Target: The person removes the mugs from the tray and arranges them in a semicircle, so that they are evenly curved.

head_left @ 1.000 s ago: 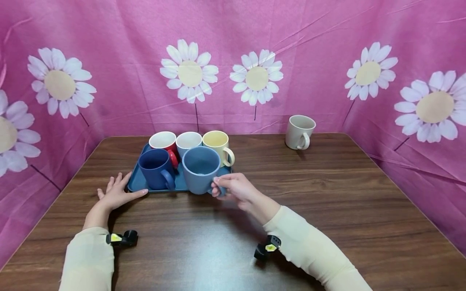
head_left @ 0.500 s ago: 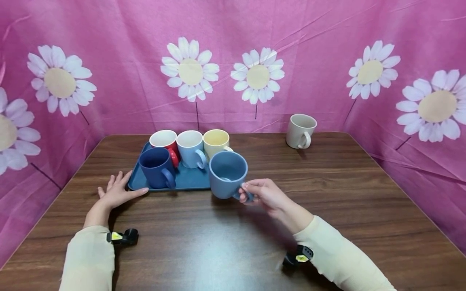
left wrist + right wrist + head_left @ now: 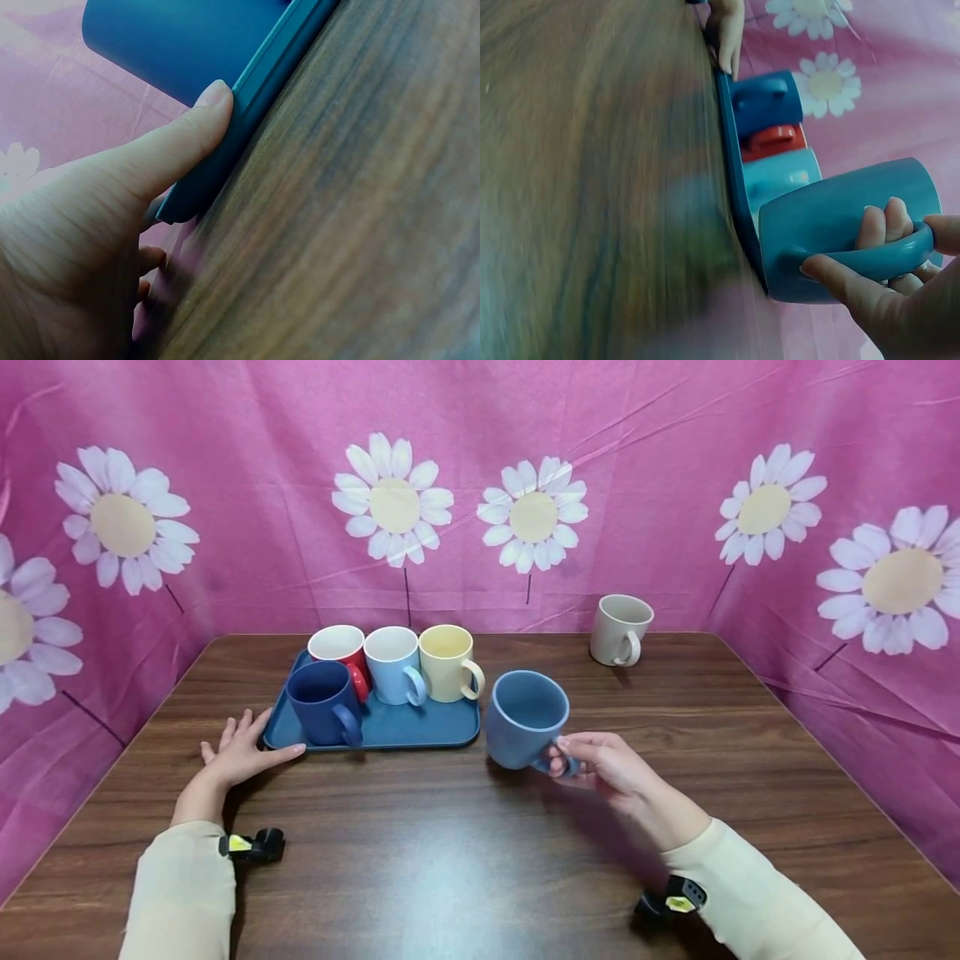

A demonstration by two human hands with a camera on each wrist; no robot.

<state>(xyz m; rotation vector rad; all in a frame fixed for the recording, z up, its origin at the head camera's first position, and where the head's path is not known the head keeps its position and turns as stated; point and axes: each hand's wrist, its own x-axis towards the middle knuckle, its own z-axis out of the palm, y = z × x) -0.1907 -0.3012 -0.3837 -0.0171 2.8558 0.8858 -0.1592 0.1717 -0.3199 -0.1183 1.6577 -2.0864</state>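
Since a second ago, the right hand [image 3: 611, 768] has carried the medium-blue ceramic mug [image 3: 525, 720] rightward off the dark teal rectangular plastic tray [image 3: 420, 731]; the mug is now just right of the tray, over the brown wood-grain table [image 3: 450, 852]. Right hand's fingers are curled through the mug's handle, thumb on top (confirmed in the right wrist view). Whether the mug's base touches the table cannot be told; it appears slightly raised and tilted. Left hand [image 3: 240, 756] lies flat on the table, fingers extended, unchanged in position, thumb pressed against the tray's near-left edge; it grips nothing.

On the tray, front left, stands a navy-blue ceramic mug [image 3: 324, 703]. Behind it, in a row left to right: a red ceramic mug with white interior [image 3: 339, 647], a pale-blue ceramic mug [image 3: 393, 664], and a cream-yellow ceramic mug [image 3: 447, 662]. Well apart, at the table's far right edge, stands a beige ceramic mug [image 3: 618, 629]. Behind everything hangs a pink cloth backdrop printed with white daisies [image 3: 637, 460].
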